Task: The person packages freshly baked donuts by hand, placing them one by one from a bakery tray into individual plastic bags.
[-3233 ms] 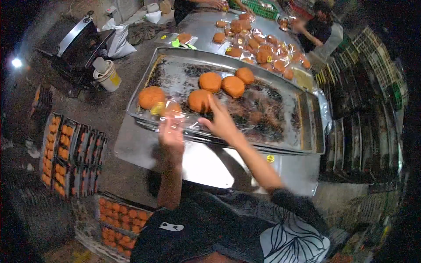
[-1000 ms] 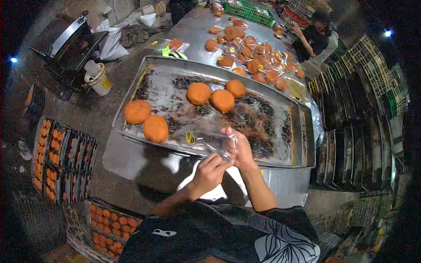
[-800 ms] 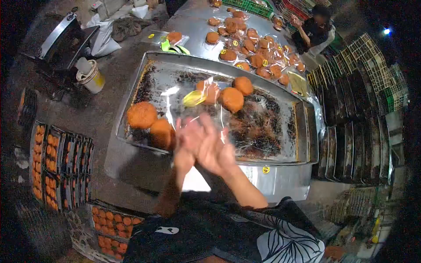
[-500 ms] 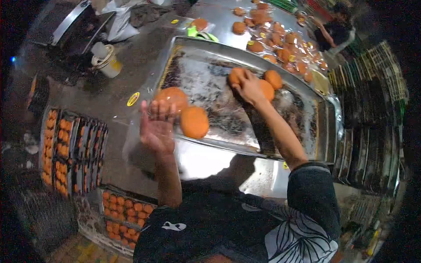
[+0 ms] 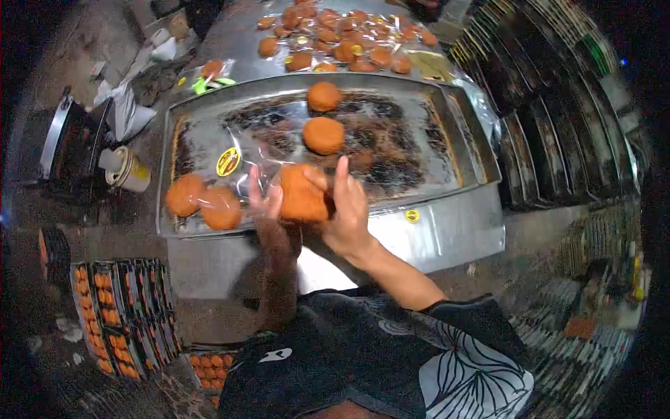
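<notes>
My right hand (image 5: 349,213) grips round, orange-brown buns (image 5: 303,195) that look stacked, with the thumb over the upper side. On their left side, my left hand (image 5: 266,204) is close against them, its fingers curled up and slightly blurred. A clear plastic bag (image 5: 262,150) with a yellow oval label (image 5: 228,161) spreads from the left hand; its edges are hard to make out. At the tray's left end lie two buns (image 5: 184,194), the nearer one under shiny plastic. Two bare buns (image 5: 323,135) sit farther back on the scorched metal tray (image 5: 398,199).
Many bagged buns (image 5: 342,49) cover the metal table behind the tray. A green-and-black object (image 5: 209,84) lies at its back left corner. A white bucket (image 5: 131,173) and stacked trays of buns (image 5: 125,318) stand left. Dark tray stacks (image 5: 558,150) rise on the right.
My right hand has lifted buns from the tray and brought them left to my left hand. The bag now spreads out above the left hand. The head view has shifted.
</notes>
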`<state>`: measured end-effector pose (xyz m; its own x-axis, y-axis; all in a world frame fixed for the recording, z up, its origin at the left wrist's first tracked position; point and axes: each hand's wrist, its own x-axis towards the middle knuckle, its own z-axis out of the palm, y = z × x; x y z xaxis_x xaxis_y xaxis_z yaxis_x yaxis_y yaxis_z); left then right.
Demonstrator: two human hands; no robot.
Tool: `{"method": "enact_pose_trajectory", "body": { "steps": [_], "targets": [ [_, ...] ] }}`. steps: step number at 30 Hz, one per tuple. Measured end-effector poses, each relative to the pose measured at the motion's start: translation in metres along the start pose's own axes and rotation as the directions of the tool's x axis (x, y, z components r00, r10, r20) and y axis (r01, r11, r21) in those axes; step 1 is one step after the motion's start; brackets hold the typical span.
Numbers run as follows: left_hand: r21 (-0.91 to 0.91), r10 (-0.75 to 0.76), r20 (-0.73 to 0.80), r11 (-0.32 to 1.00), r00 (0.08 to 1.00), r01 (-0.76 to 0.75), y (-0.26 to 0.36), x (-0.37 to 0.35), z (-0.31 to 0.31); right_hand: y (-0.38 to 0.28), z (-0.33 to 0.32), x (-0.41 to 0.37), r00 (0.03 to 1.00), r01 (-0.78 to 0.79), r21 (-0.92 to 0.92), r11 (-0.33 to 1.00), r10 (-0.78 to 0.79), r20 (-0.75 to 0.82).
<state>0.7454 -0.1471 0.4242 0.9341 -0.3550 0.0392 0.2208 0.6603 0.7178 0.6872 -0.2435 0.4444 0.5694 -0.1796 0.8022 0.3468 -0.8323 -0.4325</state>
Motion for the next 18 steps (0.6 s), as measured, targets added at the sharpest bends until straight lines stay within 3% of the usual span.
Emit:
{"method": "enact_pose_trajectory", "body": {
  "steps": [1, 3, 5, 6, 7, 9, 10, 11, 12, 13, 14, 15, 16, 17, 18],
  "targets": [
    [0.01, -0.013, 0.018, 1.0, 1.0, 0.013, -0.009, -0.004, 0.016, 0.005, -0.014, -0.001, 0.993, -0.046, -0.056, 0.997, 0.04, -0.109],
    [-0.028, -0.021, 0.113, 0.999, 0.993, 0.024, -0.027, -0.01, 0.045, 0.011, -0.042, -0.013, 0.98, -0.122, -0.08, 0.989, 0.107, -0.17],
    [0.311, 0.101, 0.274, 0.932, 0.956, -0.187, -0.03, -0.011, 0.06, 0.03, -0.077, -0.034, 0.996, -0.075, -0.052, 0.996, 0.072, -0.056],
    [0.02, -0.086, 0.185, 0.996, 0.979, 0.084, -0.024, -0.008, 0.069, 0.037, -0.096, -0.045, 0.991, -0.112, 0.072, 0.991, 0.116, -0.06],
    [-0.292, -0.28, 0.154, 0.903, 0.948, 0.314, -0.022, -0.007, 0.077, 0.042, -0.12, -0.049, 0.989, -0.151, 0.073, 0.986, 0.15, 0.009],
    [-0.334, -0.278, 0.081, 0.897, 0.957, 0.289, -0.029, -0.009, 0.086, 0.049, -0.166, -0.047, 0.916, -0.278, 0.175, 0.944, 0.206, 0.344],
    [-0.388, -0.254, 0.082, 0.883, 0.964, 0.265, -0.034, -0.012, 0.088, 0.054, -0.18, -0.05, 0.789, -0.503, 0.345, 0.793, 0.258, 0.557],
    [-0.436, -0.234, 0.084, 0.866, 0.968, 0.247, -0.038, -0.017, 0.092, 0.062, -0.183, -0.053, 0.748, -0.601, 0.559, 0.571, 0.157, 0.644],
    [-0.433, -0.201, 0.138, 0.868, 0.97, 0.241, -0.045, -0.025, 0.1, 0.067, -0.183, -0.056, 0.773, -0.58, 0.642, 0.501, 0.09, 0.628],
    [-0.375, -0.227, 0.07, 0.896, 0.971, 0.236, -0.051, -0.039, 0.118, 0.073, -0.183, -0.059, 0.798, -0.553, 0.713, 0.431, 0.031, 0.601],
    [-0.221, -0.171, 0.112, 0.956, 0.979, 0.192, -0.062, -0.049, 0.123, 0.083, -0.177, -0.072, 0.755, -0.641, 0.69, 0.337, 0.114, 0.646],
    [-0.067, -0.123, 0.162, 0.989, 0.979, 0.135, -0.073, -0.059, 0.126, 0.082, -0.173, -0.064, 0.81, -0.583, 0.775, 0.244, 0.095, 0.579],
    [0.098, -0.009, 0.189, 0.995, 0.982, -0.01, -0.079, -0.067, 0.13, 0.08, -0.18, -0.064, 0.711, -0.695, 0.719, 0.008, 0.153, 0.686],
    [0.104, -0.012, 0.193, 0.995, 0.981, -0.008, -0.08, -0.07, 0.129, 0.075, -0.184, -0.061, 0.692, -0.697, 0.713, -0.076, 0.185, 0.697],
    [0.09, -0.102, 0.129, 0.992, 0.986, 0.091, -0.078, -0.07, 0.125, 0.069, -0.188, -0.059, 0.673, -0.69, 0.706, -0.16, 0.217, 0.707]
  ]
}}
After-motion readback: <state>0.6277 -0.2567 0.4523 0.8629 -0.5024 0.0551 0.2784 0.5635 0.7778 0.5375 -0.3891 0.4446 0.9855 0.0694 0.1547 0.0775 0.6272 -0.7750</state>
